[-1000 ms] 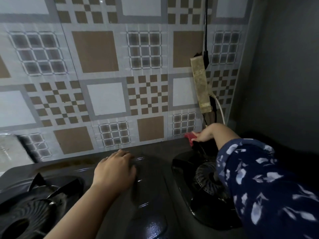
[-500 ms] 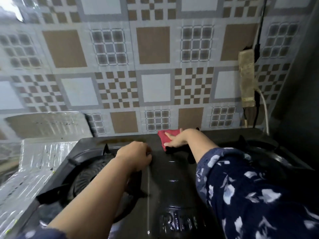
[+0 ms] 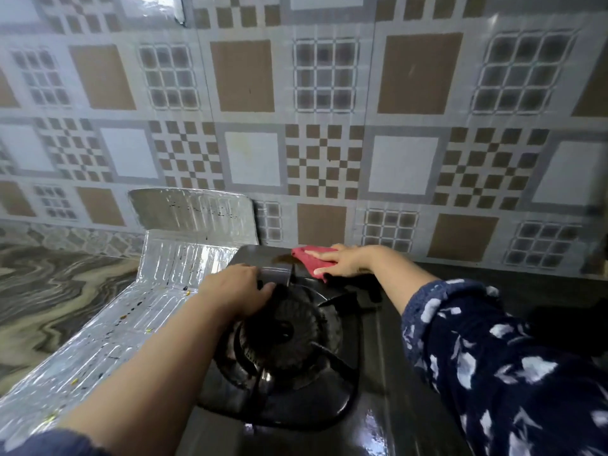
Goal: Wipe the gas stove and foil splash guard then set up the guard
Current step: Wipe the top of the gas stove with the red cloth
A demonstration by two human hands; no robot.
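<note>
Right hand point(image 3: 342, 262): fingers flat, pressing red cloth point(image 3: 311, 261) on stove point(image 3: 378, 366) back edge.
Left hand point(image 3: 235, 291): curled around pan support point(image 3: 274, 274).
Guard point(image 3: 138, 311): flat on surface, left of stove.

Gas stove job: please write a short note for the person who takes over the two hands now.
Right hand: flat on the red cloth, at the back edge of the black gas stove.
Left hand: on the black pan support of the left burner.
Crinkled silver foil splash guard: lies spattered left of the stove.
Done: none finished.
Left: finish stove, wipe guard, set it up.
</note>
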